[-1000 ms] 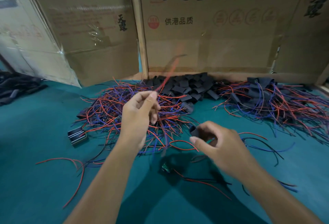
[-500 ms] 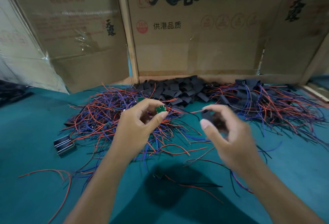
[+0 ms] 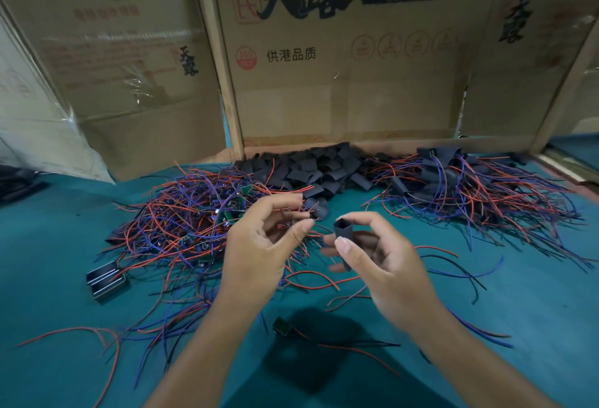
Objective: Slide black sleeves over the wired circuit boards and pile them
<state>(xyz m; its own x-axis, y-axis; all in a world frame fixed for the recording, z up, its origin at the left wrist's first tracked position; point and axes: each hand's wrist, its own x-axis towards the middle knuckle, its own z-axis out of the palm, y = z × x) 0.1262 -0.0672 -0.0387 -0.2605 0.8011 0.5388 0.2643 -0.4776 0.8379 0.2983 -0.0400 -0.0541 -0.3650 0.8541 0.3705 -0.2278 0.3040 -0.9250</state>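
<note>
My right hand point(image 3: 385, 258) pinches a black sleeve point(image 3: 343, 229) between thumb and forefinger, its open end turned toward my left hand point(image 3: 262, 248). The left hand's fingers are curled round a wired circuit board point(image 3: 285, 223), which is mostly hidden, with blurred red and blue wires showing between the fingers. The two hands are a few centimetres apart above the green table point(image 3: 64, 245). Bare wired boards lie in a tangle point(image 3: 194, 213) at left. Loose black sleeves point(image 3: 311, 171) are heaped at the back. Sleeved boards are piled point(image 3: 470, 187) at right.
One sleeved board with red and black wires point(image 3: 282, 325) lies in front of my hands. A small black metal part point(image 3: 105, 279) sits at the left. Loose wires point(image 3: 453, 265) are scattered about. Cardboard boxes point(image 3: 324, 83) wall off the back of the table.
The left hand has lifted a wired board from the tangle and brought it toward the right hand. The right hand has risen and turned the sleeve's opening to face it.
</note>
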